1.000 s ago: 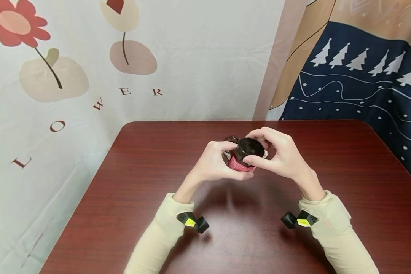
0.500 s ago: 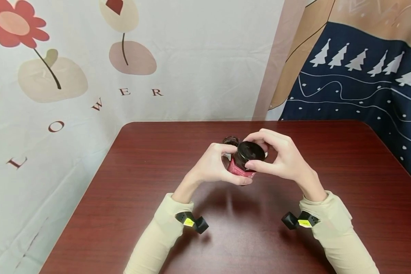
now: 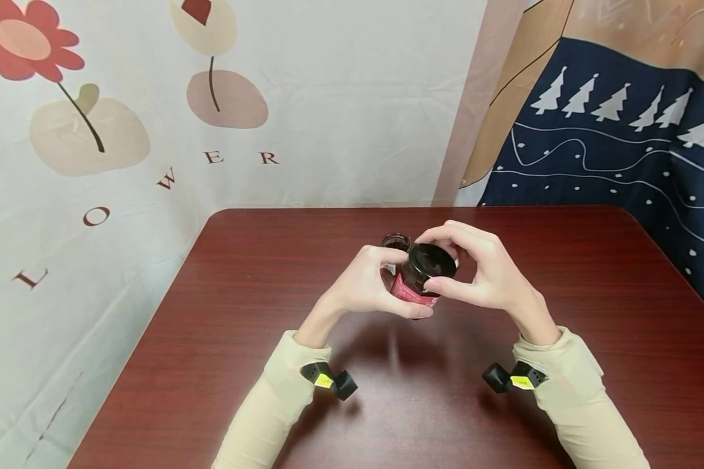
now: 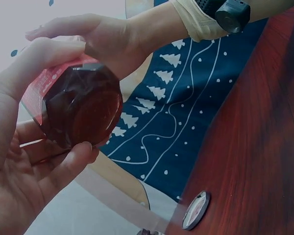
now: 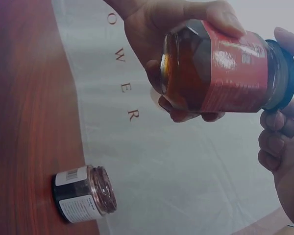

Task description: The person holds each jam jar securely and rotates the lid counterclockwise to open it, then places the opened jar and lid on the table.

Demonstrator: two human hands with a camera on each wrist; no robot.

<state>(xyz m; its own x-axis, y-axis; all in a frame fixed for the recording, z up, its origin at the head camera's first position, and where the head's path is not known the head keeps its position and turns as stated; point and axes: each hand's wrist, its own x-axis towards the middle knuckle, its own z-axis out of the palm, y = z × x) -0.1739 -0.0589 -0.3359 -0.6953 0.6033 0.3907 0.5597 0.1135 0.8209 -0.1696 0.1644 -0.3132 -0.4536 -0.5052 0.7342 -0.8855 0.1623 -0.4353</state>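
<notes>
My left hand [image 3: 364, 281] grips a glass jar [image 5: 186, 73] with a red label and dark amber contents, held above the table. The jar tilts, its black lid [image 3: 433, 262] towards the head camera. Thumb and fingers of my right hand [image 3: 484, 268] pinch this lid at its rim; it sits on the jar's mouth. In the left wrist view the jar's faceted base faces the camera. Behind the hands, a second jar [image 5: 81, 196] with white labels and dark contents stands lidless on the table, partly hidden in the head view.
A round lid [image 4: 196, 210] lies on the dark red wooden table [image 3: 240, 365]. Behind the table hangs a pale cloth [image 3: 352, 130] with printed flowers and letters. A navy cloth [image 3: 610, 143] with white trees hangs at the right.
Both hands have lowered the jar slightly towards the person, and more of the second jar shows behind it. The lid has shifted a little to the right.
</notes>
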